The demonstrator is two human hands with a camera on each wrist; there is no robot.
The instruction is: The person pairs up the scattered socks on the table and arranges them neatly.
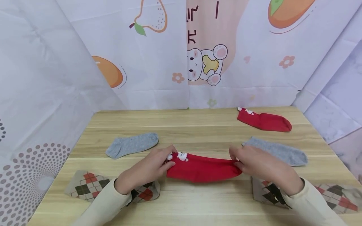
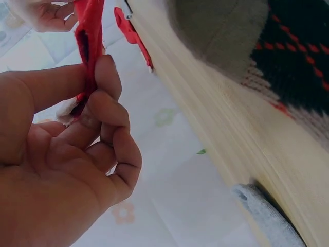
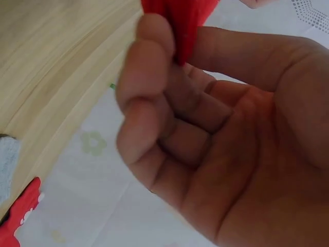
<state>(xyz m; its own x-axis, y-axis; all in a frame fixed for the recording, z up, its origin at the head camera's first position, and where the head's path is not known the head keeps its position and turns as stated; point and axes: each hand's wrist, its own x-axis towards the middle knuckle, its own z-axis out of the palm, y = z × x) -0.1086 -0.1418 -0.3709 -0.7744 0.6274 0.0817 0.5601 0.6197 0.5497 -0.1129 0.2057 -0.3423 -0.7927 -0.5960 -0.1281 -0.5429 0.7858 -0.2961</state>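
Observation:
A red sock (image 1: 202, 169) with a white animal figure near its cuff is stretched sideways between both hands, lifted over the front middle of the table. My left hand (image 1: 150, 166) pinches the cuff end between thumb and fingers; the left wrist view shows the cuff opening edge-on beside the thumb. The toe end is pinched by my right hand (image 1: 254, 163), and in the right wrist view the red tip (image 3: 184, 36) sticks out between thumb and forefinger. Another red sock (image 1: 266, 121) lies flat at the back right, its cuff towards the left.
On the wooden table (image 1: 198, 128) lie one grey sock (image 1: 134, 145) at left and another grey sock (image 1: 280, 152) behind the right hand. An argyle sock (image 1: 89, 185) lies under the left forearm, and a second argyle sock (image 1: 336, 196) under the right. A printed curtain (image 1: 158, 69) hangs behind.

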